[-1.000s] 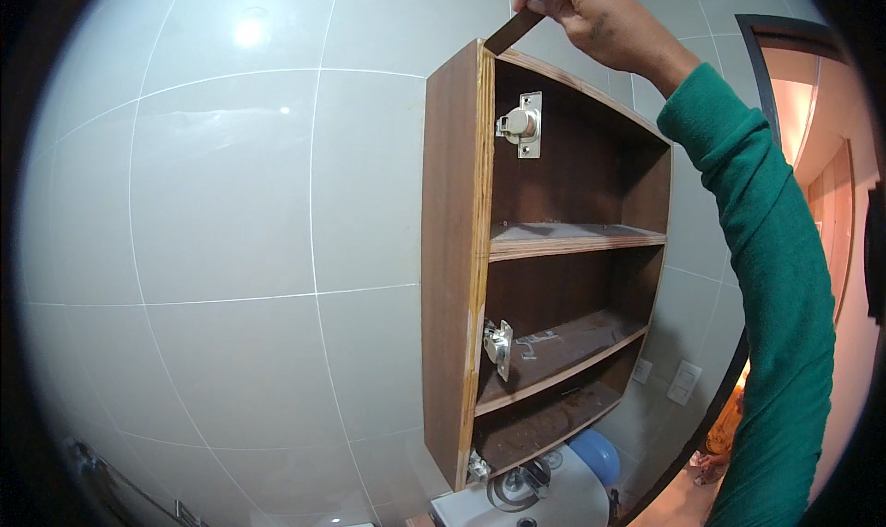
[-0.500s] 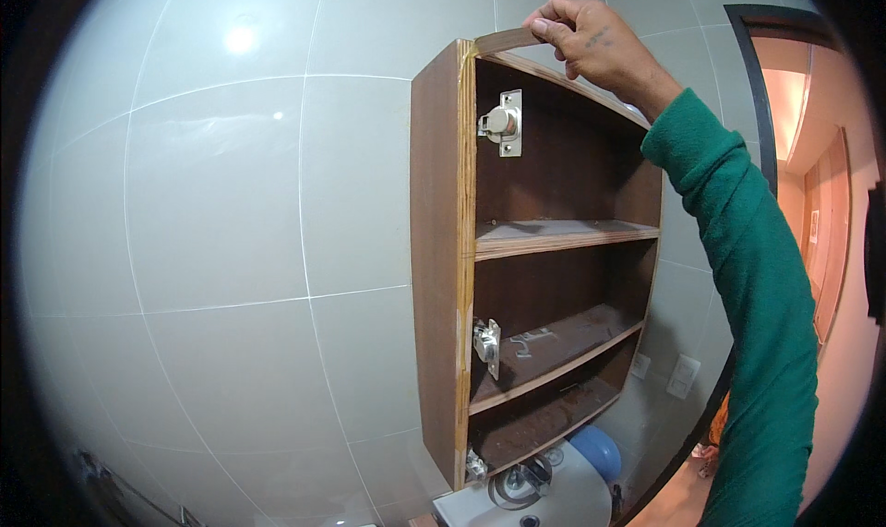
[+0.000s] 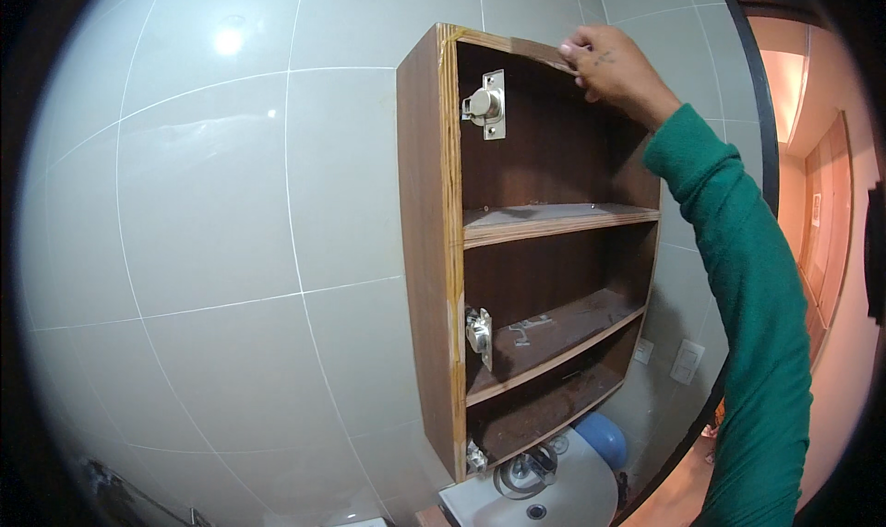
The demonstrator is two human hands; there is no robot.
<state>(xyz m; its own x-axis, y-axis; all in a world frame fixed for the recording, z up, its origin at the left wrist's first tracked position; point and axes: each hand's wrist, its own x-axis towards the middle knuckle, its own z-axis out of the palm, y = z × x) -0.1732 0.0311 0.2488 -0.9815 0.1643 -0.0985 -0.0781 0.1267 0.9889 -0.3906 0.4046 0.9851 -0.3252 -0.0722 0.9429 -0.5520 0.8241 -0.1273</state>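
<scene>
A dark brown wooden wall cabinet (image 3: 426,250) without a door hangs on the tiled wall, with two bare shelves inside. My right hand (image 3: 614,65), in a green sleeve, reaches up and grips the front edge of the cabinet's top board. Two metal hinge plates, an upper one (image 3: 486,105) and a lower one (image 3: 478,333), sit on the left inner side. My left hand is out of view.
Grey glossy tiles (image 3: 212,213) cover the wall. A white washbasin (image 3: 544,495) with a chrome tap (image 3: 521,472) sits below the cabinet, beside a blue object (image 3: 602,437). White wall sockets (image 3: 688,361) and a doorway (image 3: 812,158) lie to the right.
My right hand has slid from above the top left corner rightward along the cabinet's top edge. The view has shifted, so the cabinet sits lower in the picture.
</scene>
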